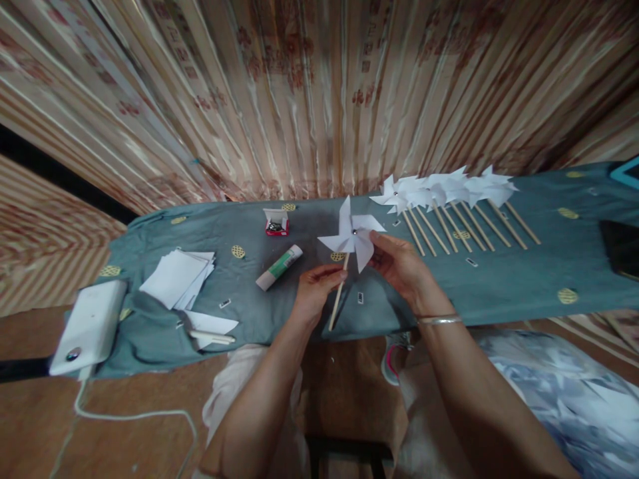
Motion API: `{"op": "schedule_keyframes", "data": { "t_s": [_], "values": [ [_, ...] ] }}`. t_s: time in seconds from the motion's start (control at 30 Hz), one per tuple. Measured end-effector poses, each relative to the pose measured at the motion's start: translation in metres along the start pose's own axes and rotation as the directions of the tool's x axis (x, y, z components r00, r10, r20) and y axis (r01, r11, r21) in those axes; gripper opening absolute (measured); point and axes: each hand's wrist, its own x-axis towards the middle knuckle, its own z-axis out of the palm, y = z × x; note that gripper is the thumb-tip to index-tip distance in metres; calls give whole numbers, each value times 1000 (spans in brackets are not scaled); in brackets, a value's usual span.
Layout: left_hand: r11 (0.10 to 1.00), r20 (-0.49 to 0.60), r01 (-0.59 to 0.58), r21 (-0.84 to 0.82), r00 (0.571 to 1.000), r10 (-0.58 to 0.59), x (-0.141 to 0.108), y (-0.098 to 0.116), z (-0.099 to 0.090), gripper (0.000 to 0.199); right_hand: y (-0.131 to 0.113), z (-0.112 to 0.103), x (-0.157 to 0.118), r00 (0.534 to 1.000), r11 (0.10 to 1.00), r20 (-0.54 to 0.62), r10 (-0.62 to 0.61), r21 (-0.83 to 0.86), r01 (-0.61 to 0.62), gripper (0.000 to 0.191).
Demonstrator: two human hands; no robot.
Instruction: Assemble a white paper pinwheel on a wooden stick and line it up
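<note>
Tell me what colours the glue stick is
The glue stick is white and green, seen best in the head view.

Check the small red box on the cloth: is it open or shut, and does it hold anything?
Open: the red box has its flap standing up at the back, and dark, shiny small pieces show inside.

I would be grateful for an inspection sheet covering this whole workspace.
Surface: green cloth with yellow motifs, creased at left.
Work things: pinwheel in hand; pinwheel row at right; paper stack, glue stick, open red box with metal bits at left.
Clutter: white device at left end; dark device at right edge.
Hands: left hand pinches the stick; right hand touches a blade.
Cables: white cable hangs off the left end.
Surroundings: patterned curtain behind.
</note>
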Motion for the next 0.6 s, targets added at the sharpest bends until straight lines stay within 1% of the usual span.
{"op": "schedule_keyframes", "data": {
  "t_s": [0.17, 0.43, 0.6],
  "values": [
    [1000, 8, -10, -1, 1000, 10, 0, 0, 0, 28, 0, 1, -1, 1000, 1000, -6, 8, 7, -8, 35],
    [1000, 1, -9, -17, 1000, 9, -1, 1, 1, 27, 0, 2, -3, 998, 999, -58, 26, -28, -27, 35],
    [1000, -11, -7, -29, 1000, 7, -1, 1, 1, 29, 2, 4, -4, 997, 999, -76, 9, -48, -13, 38]
  ]
}}
